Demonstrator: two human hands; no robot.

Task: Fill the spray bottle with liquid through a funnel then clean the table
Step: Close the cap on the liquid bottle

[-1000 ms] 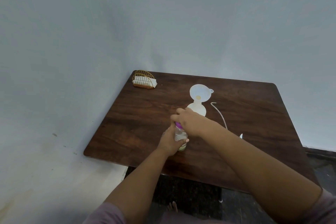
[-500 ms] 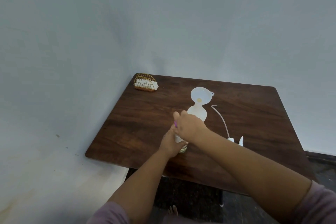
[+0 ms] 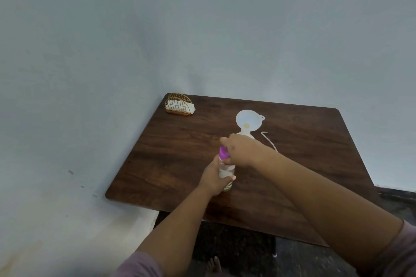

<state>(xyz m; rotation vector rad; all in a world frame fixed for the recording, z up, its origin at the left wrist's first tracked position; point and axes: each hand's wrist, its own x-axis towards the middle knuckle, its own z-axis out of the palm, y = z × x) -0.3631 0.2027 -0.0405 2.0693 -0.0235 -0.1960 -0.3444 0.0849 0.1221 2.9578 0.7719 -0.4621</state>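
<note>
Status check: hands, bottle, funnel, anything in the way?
Left hand grips small bottle. Right hand on purple cap. Funnel seated in spray bottle behind. Nothing in the way.

funnel (image 3: 247, 120) on spray bottle (image 3: 244, 136), behind clear bottle (image 3: 227, 172)

The left hand (image 3: 213, 178) is gripping a clear bottle (image 3: 227, 173) standing on the wooden table (image 3: 171, 159) while the right hand (image 3: 239, 149) is clasping its purple cap (image 3: 223, 153); 1 white funnel (image 3: 247, 120) is sitting in the spray bottle (image 3: 244, 136) behind.
</note>
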